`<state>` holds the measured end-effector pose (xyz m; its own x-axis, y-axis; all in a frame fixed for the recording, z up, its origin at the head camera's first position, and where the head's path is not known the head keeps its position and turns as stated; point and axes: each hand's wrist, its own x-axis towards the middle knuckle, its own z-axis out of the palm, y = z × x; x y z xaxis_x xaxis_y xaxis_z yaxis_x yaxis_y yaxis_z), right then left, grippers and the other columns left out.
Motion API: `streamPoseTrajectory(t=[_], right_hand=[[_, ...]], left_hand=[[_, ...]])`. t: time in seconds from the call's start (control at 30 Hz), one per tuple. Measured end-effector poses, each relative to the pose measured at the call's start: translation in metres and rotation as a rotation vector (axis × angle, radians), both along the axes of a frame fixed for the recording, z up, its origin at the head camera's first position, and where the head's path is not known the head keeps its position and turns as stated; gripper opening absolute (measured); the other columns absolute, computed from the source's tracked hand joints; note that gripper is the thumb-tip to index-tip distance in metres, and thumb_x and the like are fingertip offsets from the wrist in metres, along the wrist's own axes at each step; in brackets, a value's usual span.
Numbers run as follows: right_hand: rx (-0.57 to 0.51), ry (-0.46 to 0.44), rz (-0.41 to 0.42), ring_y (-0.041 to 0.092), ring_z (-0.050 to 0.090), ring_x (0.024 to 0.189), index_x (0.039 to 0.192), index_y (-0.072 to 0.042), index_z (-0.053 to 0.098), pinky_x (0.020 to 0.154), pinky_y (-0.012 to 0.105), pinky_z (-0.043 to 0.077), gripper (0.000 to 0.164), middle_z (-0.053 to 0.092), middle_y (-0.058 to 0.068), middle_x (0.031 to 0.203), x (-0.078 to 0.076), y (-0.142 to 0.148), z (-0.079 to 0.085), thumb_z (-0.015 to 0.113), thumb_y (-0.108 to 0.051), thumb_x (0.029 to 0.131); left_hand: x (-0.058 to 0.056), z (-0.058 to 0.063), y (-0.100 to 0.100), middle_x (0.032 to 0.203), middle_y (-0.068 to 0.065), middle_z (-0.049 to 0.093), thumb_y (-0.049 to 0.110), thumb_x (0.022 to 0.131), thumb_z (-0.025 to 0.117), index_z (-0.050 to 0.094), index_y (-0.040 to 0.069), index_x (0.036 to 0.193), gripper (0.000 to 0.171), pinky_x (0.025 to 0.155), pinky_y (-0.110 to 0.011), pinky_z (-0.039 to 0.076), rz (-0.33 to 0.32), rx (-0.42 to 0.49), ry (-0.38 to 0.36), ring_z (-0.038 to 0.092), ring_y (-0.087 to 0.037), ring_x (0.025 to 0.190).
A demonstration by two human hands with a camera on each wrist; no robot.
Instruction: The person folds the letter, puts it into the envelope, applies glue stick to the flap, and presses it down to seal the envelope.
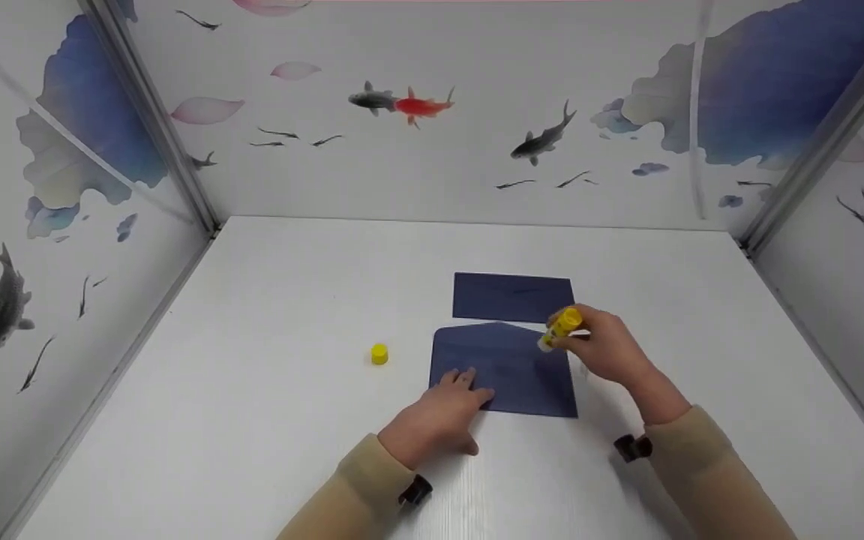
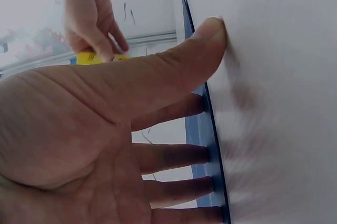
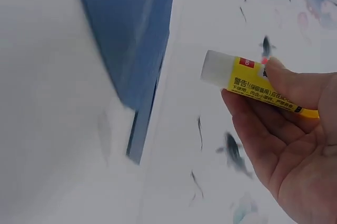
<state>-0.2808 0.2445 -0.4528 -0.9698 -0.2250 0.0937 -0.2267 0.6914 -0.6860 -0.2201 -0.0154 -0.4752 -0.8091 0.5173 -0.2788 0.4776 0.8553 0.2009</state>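
A dark blue envelope (image 1: 514, 379) lies flat, the pointed edge of its opened flap on the far side. My left hand (image 1: 436, 416) presses its near left part with spread, straight fingers (image 2: 174, 155), the thumb out to the side. Between thumb and fingers, my right hand (image 1: 610, 349) pinches a yellow glue stick (image 1: 565, 322), tilted over the envelope's upper right corner. In the right wrist view, the uncapped pale end of the glue stick (image 3: 218, 69) points away from the palm. The yellow cap (image 1: 379, 354) stands on the table left of the envelope.
Just beyond the near envelope lies a second dark blue envelope (image 1: 503, 297). The white table (image 1: 289, 300) is bounded by panels (image 1: 462, 180) printed with fish and leaves at the back and both sides. A black strap piece (image 1: 633, 448) shows at each wrist.
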Motion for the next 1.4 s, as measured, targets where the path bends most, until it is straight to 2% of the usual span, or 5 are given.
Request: streamPoseTrajectory(t=[0.17, 0.33, 0.57, 0.97, 1.4], right_hand=[[0.020, -0.020, 0.087, 0.036, 0.068, 0.118, 0.124, -0.007, 0.067, 0.101, 0.052, 0.056, 0.029, 0.069, 0.017, 0.124, -0.009, -0.051, -0.008, 0.070, -0.002, 0.095], [0.106, -0.021, 0.186, 0.032, 0.068, 0.117, 0.124, -0.008, 0.066, 0.104, 0.052, 0.055, 0.028, 0.071, 0.014, 0.122, -0.018, -0.093, -0.011, 0.069, -0.004, 0.097], [0.191, -0.032, 0.256, 0.031, 0.068, 0.116, 0.126, -0.004, 0.064, 0.107, 0.050, 0.053, 0.031, 0.072, 0.015, 0.119, -0.025, -0.125, -0.014, 0.069, -0.001, 0.096], [0.239, 0.019, 0.296, 0.031, 0.068, 0.105, 0.117, -0.001, 0.064, 0.100, 0.051, 0.056, 0.024, 0.072, 0.016, 0.109, -0.031, -0.112, -0.019, 0.071, -0.001, 0.094], [0.257, -0.019, 0.229, 0.030, 0.069, 0.105, 0.112, -0.003, 0.064, 0.096, 0.051, 0.056, 0.018, 0.072, 0.014, 0.107, -0.022, -0.081, -0.018, 0.069, -0.002, 0.096]], left_hand=[[-0.002, -0.001, 0.001, 0.166, -0.014, 0.036, 0.036, 0.082, 0.088, 0.051, 0.021, 0.153, 0.081, 0.122, -0.047, 0.039, 0.004, 0.000, -0.019, 0.035, -0.036, 0.154], [-0.002, 0.000, 0.001, 0.165, -0.014, 0.038, 0.037, 0.082, 0.088, 0.052, 0.020, 0.152, 0.081, 0.121, -0.046, 0.040, -0.002, -0.016, -0.008, 0.037, -0.037, 0.152], [-0.002, 0.000, 0.000, 0.164, -0.014, 0.041, 0.036, 0.080, 0.090, 0.054, 0.019, 0.150, 0.081, 0.121, -0.044, 0.041, 0.007, 0.008, 0.008, 0.039, -0.036, 0.151], [-0.001, 0.001, -0.001, 0.162, -0.014, 0.042, 0.035, 0.081, 0.089, 0.055, 0.017, 0.149, 0.078, 0.118, -0.045, 0.043, -0.016, -0.021, 0.041, 0.043, -0.037, 0.148], [-0.002, 0.001, -0.001, 0.164, -0.014, 0.040, 0.036, 0.081, 0.089, 0.052, 0.022, 0.152, 0.081, 0.119, -0.047, 0.043, -0.016, -0.004, 0.017, 0.039, -0.037, 0.151]])
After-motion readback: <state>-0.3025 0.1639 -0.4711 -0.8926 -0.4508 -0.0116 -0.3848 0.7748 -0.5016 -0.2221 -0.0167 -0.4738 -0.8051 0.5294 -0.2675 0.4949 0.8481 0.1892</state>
